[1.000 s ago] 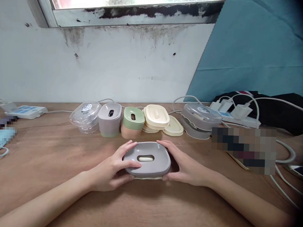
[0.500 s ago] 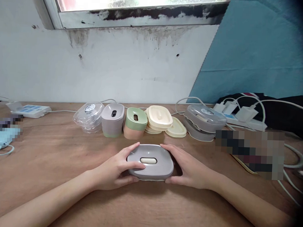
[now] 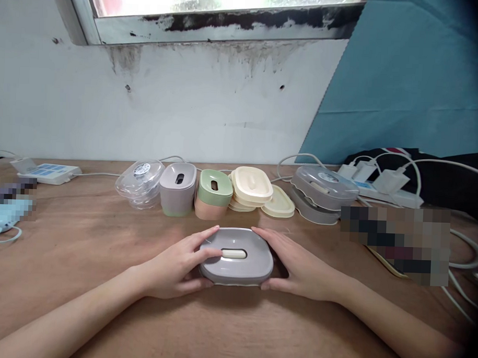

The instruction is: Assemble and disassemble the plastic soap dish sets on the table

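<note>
On the wooden table in front of me sits a low grey plastic box (image 3: 236, 267) with rounded corners. Its top has an oval slot with a cream bar (image 3: 234, 253) showing in it. My left hand (image 3: 185, 260) grips the box's left side; one finger lies across the top with its tip at the slot's left end, and the thumb is at the front edge. Around the right side curves my right hand (image 3: 294, 264), fingertips at the back corner and thumb at the front corner. The underside of the box is hidden.
Behind the box stand clear plastic covers (image 3: 139, 183), a lilac slotted box (image 3: 178, 195), a green-and-peach box (image 3: 214, 194), cream lids (image 3: 251, 184) and grey boxes with a clear cover (image 3: 323, 190). Power strips (image 3: 57, 173) and cables lie at both sides.
The left finger on top has drawn back leftward to the slot's end, and the left thumb has slid slightly left along the front edge. The right hand keeps its hold.
</note>
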`<state>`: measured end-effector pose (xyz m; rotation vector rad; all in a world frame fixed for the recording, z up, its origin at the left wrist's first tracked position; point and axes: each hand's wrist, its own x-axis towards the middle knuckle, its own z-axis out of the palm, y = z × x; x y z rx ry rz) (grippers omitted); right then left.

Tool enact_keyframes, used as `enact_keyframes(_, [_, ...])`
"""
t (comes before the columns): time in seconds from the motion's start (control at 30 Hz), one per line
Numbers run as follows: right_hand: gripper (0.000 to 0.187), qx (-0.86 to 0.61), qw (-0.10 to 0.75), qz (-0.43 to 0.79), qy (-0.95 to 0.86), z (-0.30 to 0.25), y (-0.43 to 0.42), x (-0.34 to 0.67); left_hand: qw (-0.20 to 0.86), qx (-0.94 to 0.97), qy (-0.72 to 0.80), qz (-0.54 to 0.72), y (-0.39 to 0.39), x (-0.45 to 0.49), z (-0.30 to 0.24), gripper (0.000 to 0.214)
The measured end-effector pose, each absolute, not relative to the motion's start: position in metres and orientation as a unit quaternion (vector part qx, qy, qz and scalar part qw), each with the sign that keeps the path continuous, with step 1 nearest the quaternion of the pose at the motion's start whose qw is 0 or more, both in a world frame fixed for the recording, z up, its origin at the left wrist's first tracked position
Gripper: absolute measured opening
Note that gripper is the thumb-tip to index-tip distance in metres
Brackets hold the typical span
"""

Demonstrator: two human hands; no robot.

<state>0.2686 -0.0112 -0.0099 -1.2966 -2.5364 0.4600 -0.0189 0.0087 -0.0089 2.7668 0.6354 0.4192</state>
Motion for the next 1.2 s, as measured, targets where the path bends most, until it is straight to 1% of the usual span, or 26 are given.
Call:
enact_keyframes(0.07, [0.089, -0.445, 0.129, 0.157, -0.872, -0.01, -0.011, 0.268, 0.064, 0.956, 0.208, 0.195, 0.011, -0.022, -0.006, 0.053])
enact_keyframes(0.17, [0.09, -0.442, 0.13, 0.157, -0.874, -0.01, -0.011, 0.268, -0.067, 0.919, 0.24, 0.306, 0.019, -0.036, 0.005, 0.047])
enact_keyframes(0.27, [0.089, -0.439, 0.136, 0.157, -0.874, -0.007, -0.011, 0.267, -0.165, 0.831, 0.354, 0.396, 0.035, -0.06, 0.02, 0.04])
enact_keyframes(0.33, [0.089, -0.441, 0.132, 0.158, -0.874, -0.006, -0.012, 0.266, -0.2, 0.754, 0.453, 0.432, 0.047, -0.078, 0.027, 0.04])
enact_keyframes(0.4, [0.089, -0.445, 0.122, 0.157, -0.873, -0.005, -0.012, 0.266, -0.181, 0.692, 0.541, 0.443, 0.058, -0.093, 0.031, 0.049])
enact_keyframes(0.5, [0.089, -0.448, 0.115, 0.156, -0.873, -0.004, -0.012, 0.266, -0.067, 0.65, 0.631, 0.418, 0.069, -0.104, 0.03, 0.075])
enact_keyframes(0.57, [0.09, -0.448, 0.116, 0.157, -0.873, -0.004, -0.012, 0.266, -0.007, 0.628, 0.663, 0.407, 0.073, -0.106, 0.028, 0.084])
enact_keyframes(0.63, [0.089, -0.447, 0.121, 0.157, -0.872, -0.004, -0.012, 0.266, 0.015, 0.611, 0.678, 0.409, 0.073, -0.104, 0.027, 0.084])
enact_keyframes(0.77, [0.087, -0.44, 0.135, 0.157, -0.873, -0.005, -0.012, 0.266, 0.018, 0.611, 0.672, 0.418, 0.072, -0.103, 0.03, 0.081])
enact_keyframes(0.93, [0.089, -0.442, 0.128, 0.16, -0.873, -0.006, -0.011, 0.267, 0.038, 0.596, 0.665, 0.449, 0.074, -0.106, 0.033, 0.069])
enact_keyframes(1.07, [0.089, -0.441, 0.132, 0.159, -0.874, -0.007, -0.011, 0.267, 0.058, 0.574, 0.659, 0.482, 0.075, -0.107, 0.032, 0.072])
enact_keyframes(1.2, [0.088, -0.436, 0.139, 0.159, -0.875, -0.007, -0.012, 0.268, 0.055, 0.562, 0.644, 0.516, 0.077, -0.112, 0.028, 0.075])
